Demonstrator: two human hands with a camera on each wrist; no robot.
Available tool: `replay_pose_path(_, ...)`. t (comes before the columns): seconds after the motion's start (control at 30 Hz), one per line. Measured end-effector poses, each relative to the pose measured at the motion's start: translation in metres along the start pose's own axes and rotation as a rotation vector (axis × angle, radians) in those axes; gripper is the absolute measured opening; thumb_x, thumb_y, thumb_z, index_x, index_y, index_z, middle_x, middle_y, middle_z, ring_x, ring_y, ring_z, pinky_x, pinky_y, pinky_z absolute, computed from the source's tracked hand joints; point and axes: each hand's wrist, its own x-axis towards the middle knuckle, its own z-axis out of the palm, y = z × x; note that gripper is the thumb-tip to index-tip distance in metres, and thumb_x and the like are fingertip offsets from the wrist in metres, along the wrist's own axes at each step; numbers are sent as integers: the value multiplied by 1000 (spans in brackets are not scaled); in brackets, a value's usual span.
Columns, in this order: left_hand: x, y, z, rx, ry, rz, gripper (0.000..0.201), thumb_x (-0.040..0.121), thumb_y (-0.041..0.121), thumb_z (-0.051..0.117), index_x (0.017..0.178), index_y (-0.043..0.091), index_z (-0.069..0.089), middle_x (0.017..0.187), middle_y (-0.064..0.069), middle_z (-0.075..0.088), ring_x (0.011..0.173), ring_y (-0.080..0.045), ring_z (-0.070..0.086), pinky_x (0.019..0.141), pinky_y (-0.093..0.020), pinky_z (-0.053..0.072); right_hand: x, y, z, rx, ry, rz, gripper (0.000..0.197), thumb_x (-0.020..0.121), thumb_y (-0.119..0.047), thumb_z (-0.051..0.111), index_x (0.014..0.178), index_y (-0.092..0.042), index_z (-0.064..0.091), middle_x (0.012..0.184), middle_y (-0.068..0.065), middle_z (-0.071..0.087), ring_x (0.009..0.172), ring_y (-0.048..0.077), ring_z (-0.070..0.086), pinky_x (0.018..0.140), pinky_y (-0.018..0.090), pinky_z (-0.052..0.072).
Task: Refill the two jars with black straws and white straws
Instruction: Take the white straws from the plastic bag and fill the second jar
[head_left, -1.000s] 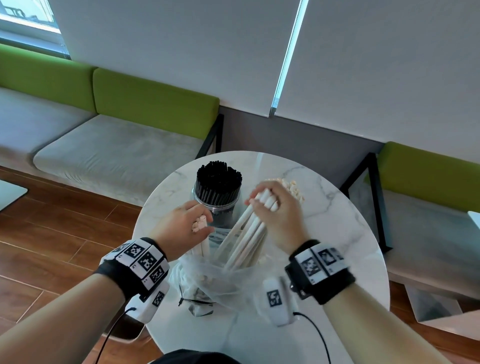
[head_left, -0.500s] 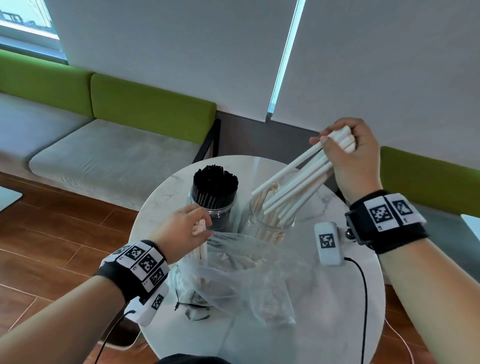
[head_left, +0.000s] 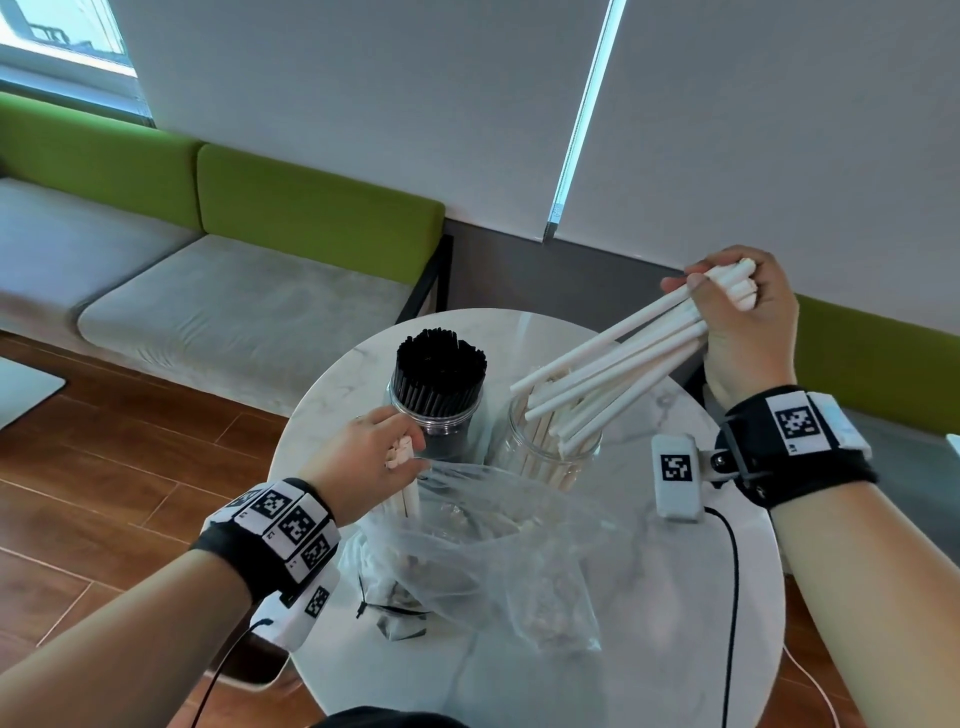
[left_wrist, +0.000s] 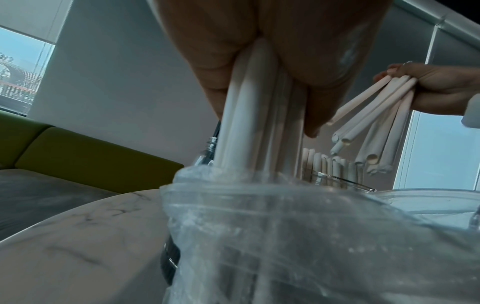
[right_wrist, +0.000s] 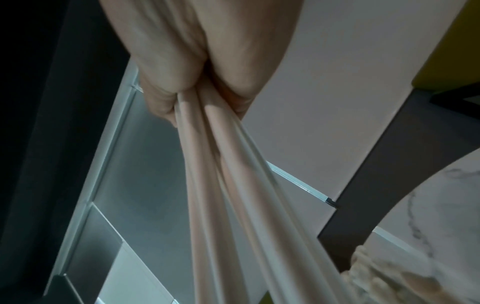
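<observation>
Fingers of the right hand (head_left: 740, 322) clamp a fanned bunch of white straws (head_left: 613, 374) above the clear jar (head_left: 550, 457); the left hand (head_left: 369, 457) grips more inside the plastic bag (head_left: 498, 551), beside the black-straw jar (head_left: 439, 384).

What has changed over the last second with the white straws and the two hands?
The right hand lifted its bunch of white straws up out of the bag and swung them right; their lower ends now hang at the mouth of the white-straw jar. Its hold is unchanged. The left hand stayed at the bag's rim, gripping the remaining straws. The black-straw jar did not move.
</observation>
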Motion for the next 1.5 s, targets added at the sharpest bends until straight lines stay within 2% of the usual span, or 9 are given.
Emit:
replay_pose_path(0.2,-1,3,-1,7,5,-2,16,81,35,70,89,24,63,93,11,54,72,5,46,62,-5,34,2,13,1,-98,-40,11,22,88,4,58,91,-18,54,90,9,61,83,25,71,78,36,54)
replay_pose_path(0.43,-1,4,-2,19,11,-7,16,80,34,71,90,23,64,93,11,54,71,6,46,64,-3,34,9,11,28,-118,-115,-38,17,90,2,57,93,-14,53,87,5,58,77,17,70,73,31,55)
replay_pose_path(0.67,-3,-1,0,10,10,-1,18,78,33,73,91,22,65,87,22,47,72,7,46,62,-4,32,14,10,38,-136,-89,-98,15,90,-2,57,94,-16,54,92,10,57,72,16,69,71,30,54)
replay_pose_path(0.73,-4,-3,0,2,15,4,18,78,32,73,91,22,65,88,18,49,73,6,46,62,-4,32,14,8,38,-124,-79,-118,16,90,-1,56,94,-16,53,92,11,56,72,16,69,70,31,54)
replay_pose_path(0.9,-3,-4,1,3,16,7,17,78,34,73,89,25,64,86,24,46,73,4,48,62,-6,32,2,11,33,-132,-71,-141,16,91,0,56,93,-16,53,89,13,57,72,12,69,68,24,52)
replay_pose_path(1.1,-3,-7,3,-6,34,24,18,76,32,75,87,22,64,88,15,52,74,4,49,62,-6,33,-26,32,21,-183,-76,-134,26,90,-2,57,96,-27,56,90,-9,61,80,19,70,74,38,53)
replay_pose_path(1.23,-2,-5,3,-10,40,30,18,76,30,76,87,21,66,87,15,52,72,5,48,62,-4,33,-30,35,13,-220,11,-159,29,92,-4,55,97,-33,54,92,-17,62,83,14,70,75,37,53)
replay_pose_path(1.37,-2,-3,3,0,37,29,18,75,29,76,87,21,66,87,15,51,71,6,47,61,-4,31,-35,46,14,-284,-126,-135,31,93,-3,54,99,-33,52,89,-14,63,86,14,69,73,31,52)
replay_pose_path(1.5,-1,-1,3,5,29,20,18,76,29,76,89,21,65,88,12,53,71,6,47,60,-4,32,-33,62,17,-507,-505,54,9,94,-23,59,99,-29,56,101,-3,67,96,16,63,86,30,47)
